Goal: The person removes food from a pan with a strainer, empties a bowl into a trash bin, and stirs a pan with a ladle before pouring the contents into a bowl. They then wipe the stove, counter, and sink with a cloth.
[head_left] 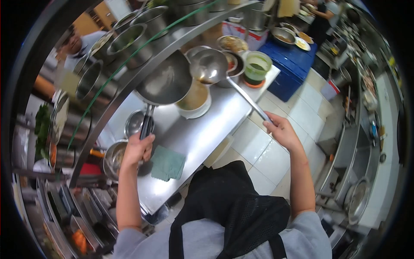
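My left hand (137,150) is closed around the black handle of a wok (166,80), which is held over the steel counter. In my right hand (281,131) is the long metal handle of a ladle (210,67). The ladle's bowl is beside the wok's right rim, with a little dark liquid in its lower part. Below the ladle stands a white bowl (196,103) of brownish soup. A folded green cloth (168,163) lies on the steel counter (202,140) near my left hand.
A green container (258,67) stands at the counter's far end, beside a blue chest (286,64) bearing bowls. Metal pots (129,41) line the shelf at upper left, where a person (82,45) stands behind. Another person (325,17) works far right. Food trays (82,228) sit lower left.
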Tool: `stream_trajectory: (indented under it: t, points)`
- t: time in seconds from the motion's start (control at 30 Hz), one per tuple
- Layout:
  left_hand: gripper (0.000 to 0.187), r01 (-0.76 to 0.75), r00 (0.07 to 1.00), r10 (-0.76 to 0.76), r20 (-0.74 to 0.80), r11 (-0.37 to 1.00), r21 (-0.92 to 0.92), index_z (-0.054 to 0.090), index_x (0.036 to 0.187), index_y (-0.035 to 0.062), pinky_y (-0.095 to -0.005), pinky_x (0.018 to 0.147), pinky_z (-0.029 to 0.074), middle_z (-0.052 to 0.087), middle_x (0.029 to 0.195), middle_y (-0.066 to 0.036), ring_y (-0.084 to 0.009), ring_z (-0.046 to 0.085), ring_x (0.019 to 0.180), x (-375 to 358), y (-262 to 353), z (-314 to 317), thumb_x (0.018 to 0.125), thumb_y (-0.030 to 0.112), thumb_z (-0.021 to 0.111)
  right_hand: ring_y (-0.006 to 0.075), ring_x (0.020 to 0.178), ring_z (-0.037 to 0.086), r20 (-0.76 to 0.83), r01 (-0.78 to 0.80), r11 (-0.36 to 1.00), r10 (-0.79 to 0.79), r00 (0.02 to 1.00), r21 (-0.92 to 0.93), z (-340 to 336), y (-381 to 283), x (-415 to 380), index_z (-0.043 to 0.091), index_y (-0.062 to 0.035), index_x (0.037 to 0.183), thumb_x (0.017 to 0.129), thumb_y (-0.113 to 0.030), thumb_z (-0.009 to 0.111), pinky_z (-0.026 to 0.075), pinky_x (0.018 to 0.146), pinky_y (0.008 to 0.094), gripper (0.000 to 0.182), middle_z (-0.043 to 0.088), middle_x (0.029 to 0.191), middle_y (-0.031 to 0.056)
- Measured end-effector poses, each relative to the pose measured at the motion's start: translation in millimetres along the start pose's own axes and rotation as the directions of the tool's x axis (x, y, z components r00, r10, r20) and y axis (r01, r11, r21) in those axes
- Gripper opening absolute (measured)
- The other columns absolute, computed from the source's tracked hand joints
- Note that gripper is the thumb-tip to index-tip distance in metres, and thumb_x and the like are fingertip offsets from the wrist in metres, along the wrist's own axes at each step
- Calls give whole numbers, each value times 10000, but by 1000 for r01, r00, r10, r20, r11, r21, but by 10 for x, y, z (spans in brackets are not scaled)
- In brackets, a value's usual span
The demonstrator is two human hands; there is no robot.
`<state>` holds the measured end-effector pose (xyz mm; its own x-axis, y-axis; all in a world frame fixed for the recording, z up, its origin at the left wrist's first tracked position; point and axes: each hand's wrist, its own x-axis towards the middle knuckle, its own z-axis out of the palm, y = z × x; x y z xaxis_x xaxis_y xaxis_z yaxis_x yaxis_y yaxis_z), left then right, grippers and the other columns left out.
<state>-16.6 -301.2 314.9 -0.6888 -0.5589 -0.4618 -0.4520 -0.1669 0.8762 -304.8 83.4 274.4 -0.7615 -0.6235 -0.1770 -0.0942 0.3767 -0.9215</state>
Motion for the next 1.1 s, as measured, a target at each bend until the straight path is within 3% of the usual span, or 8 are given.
stream_trajectory:
  t: [0.2, 0.27, 0.47, 0.57, 0.7, 0.87, 1.0, 1.1]
  points:
    - [204, 7, 972, 1, 235, 999, -32, 482, 954, 91, -259, 317, 273, 376, 527, 33, -84, 331, 334, -304, -190, 522, 936, 156, 675, 112, 799, 601, 34, 18, 975, -26, 999, 224, 30, 162, -671, 615, -64, 1345, 985, -260, 631, 517, 728, 294, 410, 669, 905, 30]
    - [197, 47, 868, -44, 495, 999, 7, 483, 966, 77, -268, 322, 272, 367, 520, 20, -98, 340, 336, -176, -406, 853, 936, 136, 669, 117, 808, 603, 17, -96, 975, 95, 995, 198, 1, 308, -1208, 608, -33, 1322, 1001, -289, 616, 514, 740, 294, 411, 663, 919, 53]
    - [173, 41, 608, -275, 744, 948, 317, 501, 970, 73, -269, 345, 277, 370, 541, 19, -97, 341, 355, -15, -414, 1863, 927, 110, 665, 123, 682, 592, -297, -183, 925, 287, 911, 333, 485, 936, -2368, 670, -54, 1179, 981, -293, 613, 478, 603, 301, 316, 650, 767, 42]
    - [164, -66, 420, -392, 819, 887, 458, 503, 971, 75, -273, 353, 297, 381, 552, 16, -104, 352, 362, 37, -468, 2355, 930, 113, 657, 101, 514, 485, -377, -288, 769, 557, 740, 570, 944, 981, -2995, 666, -58, 1084, 996, -297, 581, 391, 447, 276, 268, 570, 691, 9]
    - [156, -221, 215, -588, 779, 748, 626, 490, 941, 66, -283, 355, 309, 385, 547, 12, -111, 356, 361, -151, -715, 3051, 933, 104, 641, 102, 505, 473, -448, -219, 604, 747, 491, 767, 1673, 863, -3790, 659, -66, 1045, 994, -286, 578, 388, 444, 275, 240, 553, 675, 1]
    - [155, -443, -33, -719, 694, 633, 635, 474, 888, 62, -295, 361, 307, 388, 517, 17, -110, 369, 366, -947, -1171, 3713, 934, 59, 621, 56, 488, 403, -429, 135, 415, 899, 93, 900, 2514, 700, -4599, 634, -85, 1072, 1008, -223, 556, 313, 416, 236, 171, 524, 726, -21]
    - [179, -588, -292, -738, 609, 640, 494, 535, 832, 47, -275, 386, 350, 490, 544, -9, -116, 442, 383, -1833, -1705, 4060, 895, 95, 696, 43, 546, 427, -452, 338, 460, 886, -106, 821, 2921, 568, -5196, 619, -90, 1157, 1031, -208, 556, 328, 449, 206, 184, 511, 764, -24]
    - [187, -657, -377, -756, 535, 625, 421, 539, 817, 57, -271, 402, 369, 504, 553, -9, -119, 470, 399, -2713, -2011, 4163, 888, 112, 703, 50, 552, 432, -454, 446, 542, 841, -296, 713, 3136, 381, -5687, 586, -73, 1257, 1034, -188, 543, 350, 459, 217, 255, 503, 768, -18]
